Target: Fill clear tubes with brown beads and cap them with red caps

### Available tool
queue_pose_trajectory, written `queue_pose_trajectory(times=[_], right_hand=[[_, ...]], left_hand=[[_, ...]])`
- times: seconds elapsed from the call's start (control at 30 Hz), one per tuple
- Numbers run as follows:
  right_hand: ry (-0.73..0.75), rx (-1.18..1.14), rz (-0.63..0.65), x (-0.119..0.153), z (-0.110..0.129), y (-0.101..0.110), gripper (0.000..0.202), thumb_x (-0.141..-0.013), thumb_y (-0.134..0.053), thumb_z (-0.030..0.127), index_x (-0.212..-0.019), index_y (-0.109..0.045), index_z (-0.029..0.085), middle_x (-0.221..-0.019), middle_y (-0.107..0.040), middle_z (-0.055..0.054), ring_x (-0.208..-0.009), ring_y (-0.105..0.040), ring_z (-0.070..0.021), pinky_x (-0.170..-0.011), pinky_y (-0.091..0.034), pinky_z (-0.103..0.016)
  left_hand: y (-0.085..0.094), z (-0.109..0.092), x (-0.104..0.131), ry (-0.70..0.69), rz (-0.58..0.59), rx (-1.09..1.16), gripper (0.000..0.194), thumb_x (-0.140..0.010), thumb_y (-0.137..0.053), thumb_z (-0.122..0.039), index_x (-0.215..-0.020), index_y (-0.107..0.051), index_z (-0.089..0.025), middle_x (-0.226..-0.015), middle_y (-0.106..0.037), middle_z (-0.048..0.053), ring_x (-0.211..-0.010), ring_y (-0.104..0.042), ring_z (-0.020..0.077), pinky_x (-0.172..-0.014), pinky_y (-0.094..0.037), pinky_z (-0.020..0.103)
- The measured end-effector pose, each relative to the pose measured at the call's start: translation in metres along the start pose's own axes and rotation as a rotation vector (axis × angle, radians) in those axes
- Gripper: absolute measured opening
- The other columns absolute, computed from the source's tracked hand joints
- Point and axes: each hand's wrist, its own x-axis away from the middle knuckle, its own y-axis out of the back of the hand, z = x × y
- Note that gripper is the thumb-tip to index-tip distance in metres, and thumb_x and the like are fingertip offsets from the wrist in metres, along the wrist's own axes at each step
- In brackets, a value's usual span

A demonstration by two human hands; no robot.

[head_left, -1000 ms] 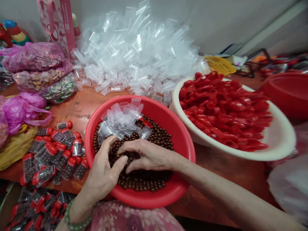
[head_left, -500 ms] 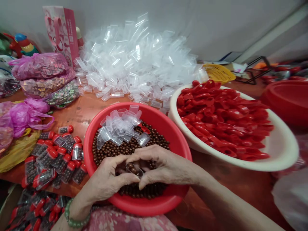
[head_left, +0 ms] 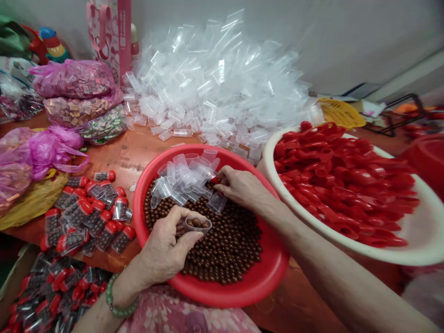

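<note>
My left hand (head_left: 171, 243) is closed around a clear plastic tube (head_left: 198, 225), its open mouth facing up with brown balls inside. It hovers over the near left part of a red basin (head_left: 267, 277). Brown chocolate-like balls (head_left: 225, 252) cover the basin's floor, and a heap of empty clear tubes (head_left: 185, 173) lies on them at the back. My right hand (head_left: 241, 185) reaches to the back of the basin, its thumb and fingers pinched at a small red plastic cap (head_left: 215, 180), mostly hidden. One loose clear tube (head_left: 217, 203) lies just below these fingers.
A white basin (head_left: 428, 222) of red plastic caps (head_left: 343, 180) stands at right. Behind rises a big pile of clear tubes (head_left: 215, 83). Filled red-capped tubes (head_left: 93, 212) lie at left, more in a box below. Pink bags (head_left: 74, 88) and a yellow basket (head_left: 340, 112) stand farther back.
My right hand has left the tube and moved to the back of the basin, at the red cap. My left hand keeps the filled tube. The view has shifted left.
</note>
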Motion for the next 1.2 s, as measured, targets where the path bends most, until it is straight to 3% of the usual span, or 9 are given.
queue_pose_trajectory(times=[0.2,0.37,0.5,0.63,0.77,0.87,1.1,1.2], right_hand=[[-0.043,0.173,-0.033,0.012,0.009,-0.002,0.016,-0.082,-0.051,0.022,-0.096,-0.056,0.014,-0.083,-0.069,-0.013,-0.071,-0.063,-0.0242,-0.056,-0.031,-0.03],[-0.046,0.216,-0.134,0.035,0.003,0.002,0.015,-0.082,-0.047,0.021,-0.092,-0.055,0.014,-0.083,-0.068,-0.014,-0.073,-0.064,-0.0251,-0.058,-0.034,-0.031],[0.025,0.147,-0.162,0.063,-0.014,-0.003,0.013,-0.08,-0.046,0.022,-0.083,-0.058,0.016,-0.078,-0.066,-0.011,-0.07,-0.063,-0.0233,-0.063,-0.042,-0.032],[0.141,-0.085,-0.215,0.09,-0.021,-0.006,0.023,-0.085,-0.045,0.031,-0.082,-0.064,0.017,-0.078,-0.065,-0.009,-0.066,-0.064,-0.0219,-0.064,-0.049,-0.035],[0.32,-0.379,-0.004,0.106,-0.007,-0.003,0.021,-0.089,-0.047,0.029,-0.082,-0.066,0.022,-0.078,-0.067,-0.006,-0.068,-0.065,-0.0187,-0.062,-0.053,-0.03],[0.4,-0.444,0.172,0.115,0.008,-0.006,0.016,-0.09,-0.049,0.025,-0.079,-0.061,0.024,-0.076,-0.066,-0.003,-0.068,-0.064,-0.017,-0.061,-0.053,-0.029],[0.412,-0.488,0.266,0.121,0.027,-0.011,0.004,-0.086,-0.058,0.021,-0.084,-0.056,0.024,-0.079,-0.066,0.0,-0.07,-0.062,-0.0153,-0.064,-0.05,-0.026],[0.399,-0.549,0.299,0.117,0.03,-0.008,0.013,-0.088,-0.058,0.026,-0.076,-0.055,0.022,-0.071,-0.065,0.001,-0.063,-0.059,-0.014,-0.06,-0.048,-0.025]], left_hand=[[0.0,0.009,0.002,0.045,0.006,-0.004,0.014,-0.091,-0.054,-0.029,-0.1,-0.05,-0.019,-0.103,-0.068,0.009,-0.098,-0.066,0.0229,-0.084,-0.049,0.036],[-0.001,0.008,-0.004,0.063,-0.056,0.112,0.013,-0.087,-0.057,-0.024,-0.098,-0.052,-0.019,-0.093,-0.066,0.005,-0.09,-0.066,0.0201,-0.082,-0.048,0.034],[0.001,0.007,-0.008,0.021,-0.104,0.224,0.016,-0.083,-0.061,-0.019,-0.098,-0.059,-0.018,-0.092,-0.065,0.003,-0.089,-0.064,0.0168,-0.083,-0.047,0.03],[0.005,0.003,-0.006,-0.025,-0.093,0.241,0.016,-0.08,-0.065,-0.017,-0.095,-0.064,-0.017,-0.087,-0.065,0.002,-0.083,-0.06,0.0134,-0.079,-0.046,0.025],[0.009,-0.001,-0.003,-0.038,-0.077,0.191,0.014,-0.08,-0.065,-0.017,-0.094,-0.065,-0.016,-0.088,-0.066,0.003,-0.083,-0.06,0.0139,-0.078,-0.046,0.025],[0.012,-0.003,-0.003,-0.007,-0.05,0.066,0.013,-0.083,-0.063,-0.02,-0.095,-0.066,-0.016,-0.086,-0.066,0.003,-0.08,-0.059,0.0142,-0.075,-0.045,0.026],[0.015,-0.007,-0.003,-0.013,-0.053,0.076,0.015,-0.082,-0.064,-0.02,-0.096,-0.066,-0.016,-0.087,-0.065,0.003,-0.083,-0.058,0.015,-0.076,-0.045,0.026],[0.013,-0.008,-0.003,0.005,-0.058,0.092,0.017,-0.082,-0.064,-0.02,-0.098,-0.066,-0.016,-0.087,-0.065,0.002,-0.082,-0.058,0.0143,-0.076,-0.045,0.026]])
